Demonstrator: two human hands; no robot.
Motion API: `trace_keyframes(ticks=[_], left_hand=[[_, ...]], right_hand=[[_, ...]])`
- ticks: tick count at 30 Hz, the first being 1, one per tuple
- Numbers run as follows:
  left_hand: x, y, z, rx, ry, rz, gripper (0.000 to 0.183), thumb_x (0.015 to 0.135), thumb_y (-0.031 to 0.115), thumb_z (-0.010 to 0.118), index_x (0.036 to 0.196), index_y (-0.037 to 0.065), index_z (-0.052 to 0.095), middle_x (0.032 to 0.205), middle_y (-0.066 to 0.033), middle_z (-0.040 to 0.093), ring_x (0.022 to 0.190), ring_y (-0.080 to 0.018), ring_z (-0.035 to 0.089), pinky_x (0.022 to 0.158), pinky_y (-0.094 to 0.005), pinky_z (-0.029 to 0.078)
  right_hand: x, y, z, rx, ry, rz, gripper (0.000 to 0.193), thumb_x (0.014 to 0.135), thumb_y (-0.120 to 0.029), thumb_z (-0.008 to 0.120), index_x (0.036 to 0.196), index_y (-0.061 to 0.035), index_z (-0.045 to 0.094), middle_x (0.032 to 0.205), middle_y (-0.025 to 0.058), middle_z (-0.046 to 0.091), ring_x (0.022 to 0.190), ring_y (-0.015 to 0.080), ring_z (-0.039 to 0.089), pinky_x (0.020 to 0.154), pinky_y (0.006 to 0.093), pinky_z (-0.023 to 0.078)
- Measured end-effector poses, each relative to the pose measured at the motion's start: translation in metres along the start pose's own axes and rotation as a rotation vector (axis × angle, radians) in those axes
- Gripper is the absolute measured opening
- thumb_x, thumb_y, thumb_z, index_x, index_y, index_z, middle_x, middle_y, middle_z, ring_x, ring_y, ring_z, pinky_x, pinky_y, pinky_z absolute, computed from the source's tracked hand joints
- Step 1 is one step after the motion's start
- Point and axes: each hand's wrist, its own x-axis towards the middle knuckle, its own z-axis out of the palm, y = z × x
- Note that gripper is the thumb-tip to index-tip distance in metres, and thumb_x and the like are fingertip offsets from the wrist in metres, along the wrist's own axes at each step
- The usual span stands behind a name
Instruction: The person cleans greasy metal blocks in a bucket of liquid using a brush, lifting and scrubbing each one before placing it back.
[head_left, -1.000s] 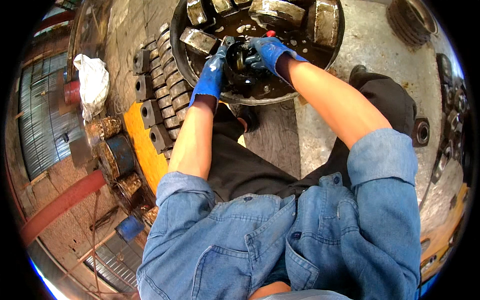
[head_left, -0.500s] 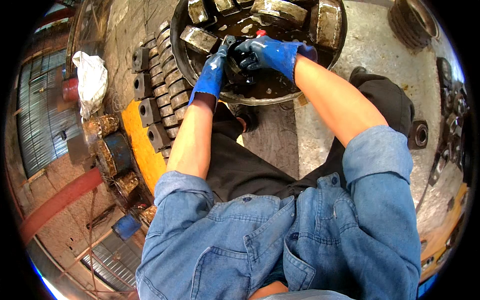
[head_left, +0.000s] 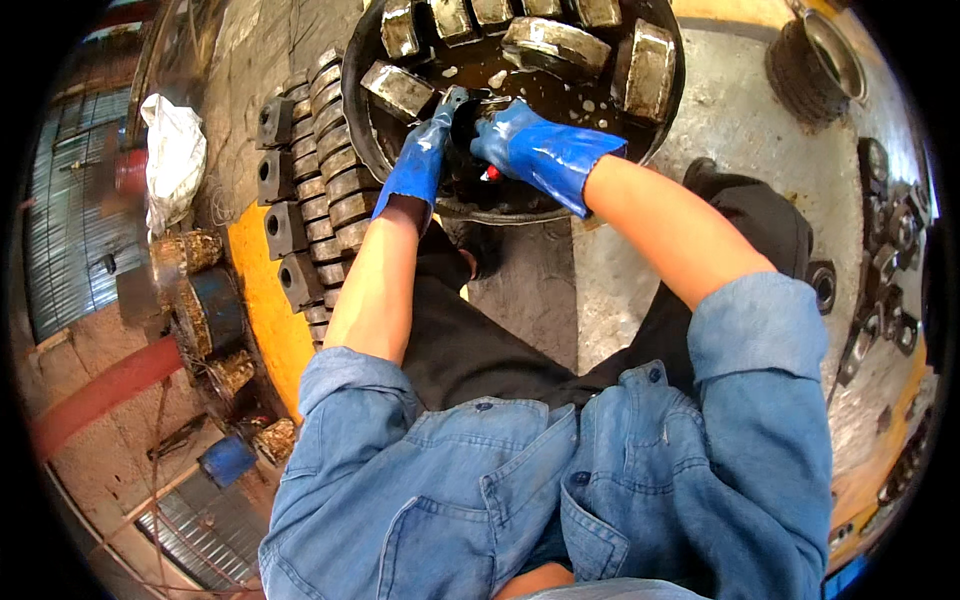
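Observation:
Both my hands wear blue rubber gloves and work inside a round black basin of dark oily liquid. My left hand grips a dark oily metal part at the basin's near side. My right hand closes on the same part from the right, with a small red object showing under it. Several grey metal blocks stand in the liquid along the basin's far side.
Rows of grey metal blocks with holes lie left of the basin on a yellow-edged surface. A white rag lies further left. Rusty toothed parts and a blue cylinder sit at lower left. Small metal rings and nuts lie right.
My right hand has shifted a little left and lower over the dark part, and the left hand stays on it. The view has tilted slightly toward the basin.

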Motion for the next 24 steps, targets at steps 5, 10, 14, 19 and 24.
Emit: trace_keyframes(ticks=[5,10,14,19,24], left_hand=[[-0.036,0.026,0.028,0.108,0.011,0.037,0.052,0.104,0.045,0.06,0.134,0.002,0.066,0.118,-0.0068,0.072,0.106,-0.0186,0.065,0.091,-0.0335,0.054],[-0.037,0.022,0.029,0.039,-0.023,0.239,0.052,0.096,0.042,0.072,0.128,0.001,0.067,0.106,-0.0054,0.072,0.093,-0.0165,0.066,0.08,-0.0318,0.054],[-0.043,0.027,0.028,-0.011,0.004,0.111,0.053,0.093,0.036,0.076,0.13,0.0,0.065,0.111,-0.0094,0.071,0.093,-0.0185,0.068,0.081,-0.031,0.055],[-0.057,0.036,0.033,0.054,0.018,0.069,0.066,0.09,0.043,0.077,0.136,-0.001,0.059,0.119,-0.0142,0.069,0.099,-0.0201,0.069,0.079,-0.0333,0.059],[-0.039,0.025,0.025,0.158,0.037,0.058,0.069,0.087,0.044,0.08,0.132,-0.004,0.061,0.117,-0.0182,0.07,0.1,-0.0245,0.07,0.082,-0.0361,0.058]], right_hand=[[-0.008,-0.001,-0.02,0.324,-0.007,0.214,0.033,0.085,-0.022,0.07,0.118,-0.0182,0.073,0.11,0.0132,0.075,0.106,0.0366,0.072,0.088,0.0469,0.058],[0.01,0.028,0.008,0.876,0.177,0.324,0.026,0.087,-0.03,0.073,0.102,-0.0103,0.077,0.094,0.012,0.078,0.088,0.0312,0.074,0.076,0.0416,0.058],[0.004,0.023,-0.011,1.087,0.027,0.345,0.031,0.086,-0.032,0.075,0.101,-0.0054,0.075,0.086,0.0077,0.076,0.079,0.0186,0.071,0.068,0.035,0.055],[-0.005,0.01,-0.009,0.508,0.139,0.089,0.023,0.085,-0.022,0.068,0.106,-0.014,0.074,0.099,0.017,0.075,0.092,0.0346,0.072,0.079,0.0446,0.057],[-0.011,-0.011,-0.011,0.099,0.073,0.163,0.031,0.086,-0.022,0.068,0.116,-0.0177,0.07,0.108,0.0153,0.075,0.104,0.0368,0.071,0.087,0.0473,0.058]])
